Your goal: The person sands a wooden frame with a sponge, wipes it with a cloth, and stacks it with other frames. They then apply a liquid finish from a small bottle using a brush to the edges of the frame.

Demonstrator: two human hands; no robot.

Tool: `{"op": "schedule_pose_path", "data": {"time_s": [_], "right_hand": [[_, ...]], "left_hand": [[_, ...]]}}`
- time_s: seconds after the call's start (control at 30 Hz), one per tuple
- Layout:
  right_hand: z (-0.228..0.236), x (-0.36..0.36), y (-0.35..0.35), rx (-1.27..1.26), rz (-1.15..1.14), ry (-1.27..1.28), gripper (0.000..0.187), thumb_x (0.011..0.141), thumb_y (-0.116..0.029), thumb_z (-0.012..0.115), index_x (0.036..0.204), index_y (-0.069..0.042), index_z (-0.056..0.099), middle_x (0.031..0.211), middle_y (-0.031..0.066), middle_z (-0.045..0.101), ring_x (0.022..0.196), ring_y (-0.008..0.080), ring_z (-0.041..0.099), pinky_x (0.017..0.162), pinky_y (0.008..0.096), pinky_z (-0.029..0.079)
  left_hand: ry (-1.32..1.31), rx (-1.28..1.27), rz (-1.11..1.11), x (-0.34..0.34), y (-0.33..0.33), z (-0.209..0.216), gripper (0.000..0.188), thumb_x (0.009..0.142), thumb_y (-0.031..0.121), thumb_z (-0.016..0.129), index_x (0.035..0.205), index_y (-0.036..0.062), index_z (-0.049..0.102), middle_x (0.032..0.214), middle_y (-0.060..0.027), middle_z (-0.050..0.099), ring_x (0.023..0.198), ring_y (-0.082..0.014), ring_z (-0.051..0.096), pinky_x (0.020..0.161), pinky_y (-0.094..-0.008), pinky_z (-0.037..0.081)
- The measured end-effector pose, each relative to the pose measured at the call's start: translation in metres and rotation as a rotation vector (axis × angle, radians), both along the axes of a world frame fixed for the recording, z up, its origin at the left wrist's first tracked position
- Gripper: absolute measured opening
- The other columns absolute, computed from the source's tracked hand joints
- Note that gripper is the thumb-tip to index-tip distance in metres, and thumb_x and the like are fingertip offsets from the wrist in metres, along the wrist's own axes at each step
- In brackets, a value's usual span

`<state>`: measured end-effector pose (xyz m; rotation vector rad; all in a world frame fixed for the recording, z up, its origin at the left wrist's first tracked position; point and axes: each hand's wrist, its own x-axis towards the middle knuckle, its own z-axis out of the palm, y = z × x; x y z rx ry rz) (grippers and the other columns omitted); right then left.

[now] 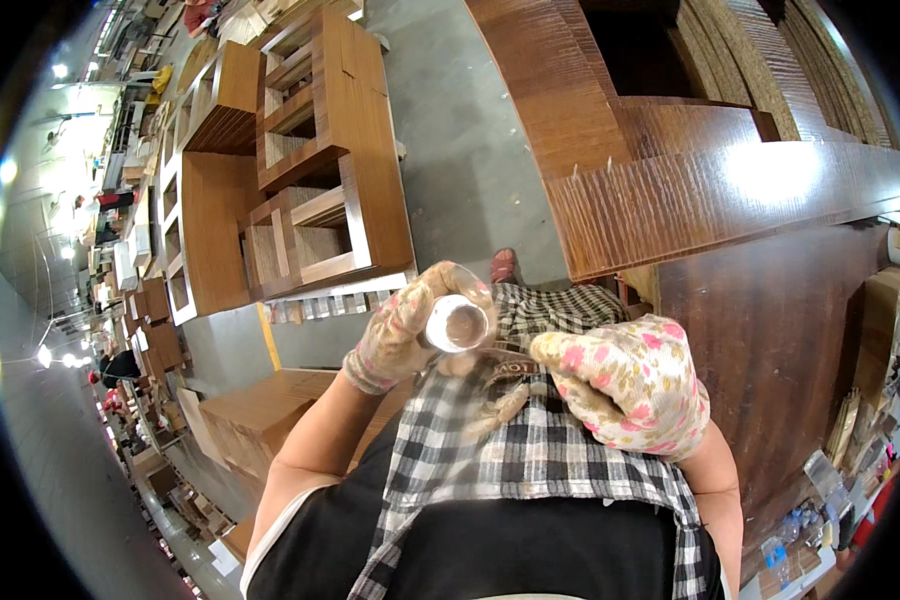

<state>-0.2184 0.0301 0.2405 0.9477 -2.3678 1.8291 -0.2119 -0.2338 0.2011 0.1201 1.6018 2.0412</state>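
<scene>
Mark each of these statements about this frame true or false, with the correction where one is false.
1. Both hands wear floral-patterned work gloves. True: the left hand and the right hand are both gloved.
2. The left hand holds a small round clear plastic container. True: its fingers wrap around it.
3. The right hand grips a hammer. False: no hammer shows; it is closed near the container, and anything in it is too hidden to tell.
4. The person wears a plain red apron. False: it is a black-and-white checked apron.
5. Brown wooden cabinet frames stand on the grey concrete floor. True.
</scene>
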Motion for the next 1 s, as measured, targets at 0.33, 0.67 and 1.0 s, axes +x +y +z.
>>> {"op": "schedule_pose_path", "data": {"time_s": [0.33,0.67,1.0], "right_hand": [[0.002,-0.005,0.0,0.084,0.021,0.038,0.035,0.076,-0.003,0.066,0.11,-0.002,0.062,0.071,0.0072,0.062,0.058,0.0226,0.062,0.052,0.0318,0.049],[0.008,-0.007,-0.004,-0.018,-0.039,-0.222,0.022,0.079,0.005,0.063,0.101,0.002,0.064,0.087,0.0147,0.069,0.074,0.0252,0.07,0.066,0.0297,0.054],[0.009,0.003,-0.018,0.002,-0.001,-0.284,0.03,0.077,0.006,0.061,0.107,0.002,0.061,0.08,0.0156,0.066,0.071,0.0294,0.067,0.064,0.0334,0.053]], "left_hand": [[-0.241,0.024,0.156,0.003,0.017,-0.002,0.055,0.099,0.053,0.034,0.1,0.0025,0.058,0.091,-0.0052,0.06,0.083,-0.0112,0.056,0.078,-0.0243,0.044],[0.224,-0.302,0.035,0.001,0.015,-0.003,0.025,0.091,0.016,0.061,0.11,0.0017,0.054,0.101,-0.0081,0.059,0.091,-0.0169,0.059,0.088,-0.0285,0.046],[0.025,-0.121,0.065,-0.009,0.005,-0.001,0.046,0.091,0.044,0.059,0.113,0.0041,0.05,0.107,-0.0098,0.058,0.097,-0.0179,0.058,0.084,-0.0313,0.049]]}}
